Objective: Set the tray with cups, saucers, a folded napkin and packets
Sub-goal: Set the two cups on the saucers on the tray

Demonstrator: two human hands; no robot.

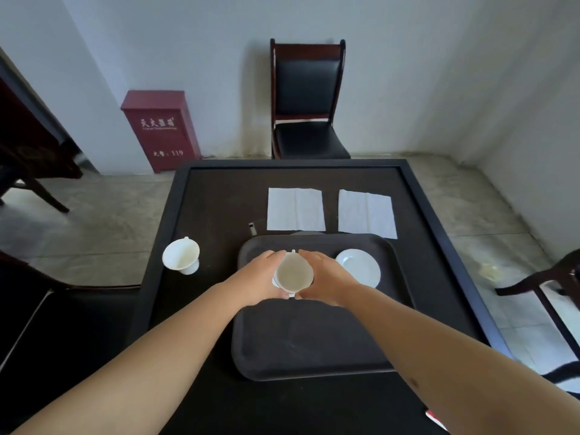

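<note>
Both hands, the left hand [262, 279] and the right hand [326, 279], curl around one white cup [293, 274] over the dark tray [307, 340]. The cup looks empty. A bare saucer [359, 267] lies on the tray; a second empty cup [181, 255] stands on the table [213, 199], left of the tray.

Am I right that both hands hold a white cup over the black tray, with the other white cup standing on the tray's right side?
Not quite. The head view shows both hands, left hand and right hand, holding the white cup over the black tray, but the other white cup stands on the dark table, left of the tray.
</note>
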